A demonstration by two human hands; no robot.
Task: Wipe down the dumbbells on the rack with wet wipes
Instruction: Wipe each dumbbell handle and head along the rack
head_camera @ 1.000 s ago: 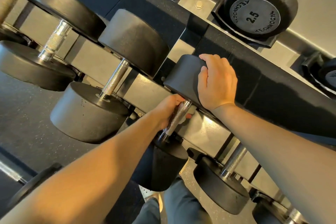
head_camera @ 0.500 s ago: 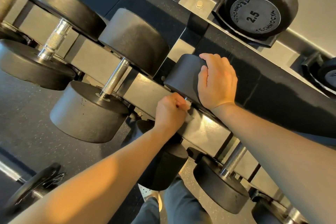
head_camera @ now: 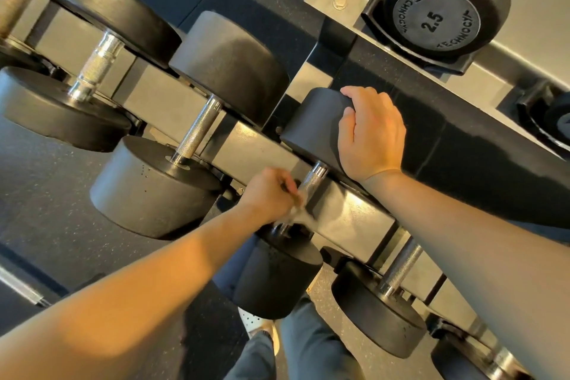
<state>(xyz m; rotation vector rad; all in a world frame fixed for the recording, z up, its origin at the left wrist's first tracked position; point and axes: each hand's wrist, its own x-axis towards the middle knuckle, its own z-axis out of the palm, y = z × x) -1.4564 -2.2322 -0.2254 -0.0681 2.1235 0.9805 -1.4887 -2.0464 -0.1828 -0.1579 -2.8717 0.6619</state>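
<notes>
While the right hand [head_camera: 370, 133] lies over the far head of a black dumbbell [head_camera: 312, 180], its fingers hooked over the head's top edge and its palm against the rubber, the left hand [head_camera: 271, 194] is clenched round a wet wipe [head_camera: 296, 217] at the lower part of the knurled steel handle. The wipe shows only as a pale blur under the fist, touching the handle just above the near head. The dumbbell lies across the grey front rail of the rack [head_camera: 246, 154], its far head behind the rail and its near head hanging past the rail's front edge toward the person. Just beside it toward the rail's left end rests a second dumbbell [head_camera: 197, 136] with larger heads, and beyond that a third dumbbell [head_camera: 92, 71]. Toward the right end a fourth dumbbell [head_camera: 398, 271] lies partly behind the right forearm. On the upper tier, near the rack's top right corner, a small dumbbell marked 2.5 [head_camera: 438, 18] sits in a black cradle. Below the front edge are the dark speckled floor [head_camera: 46, 194] and grey trouser legs [head_camera: 308, 348].
</notes>
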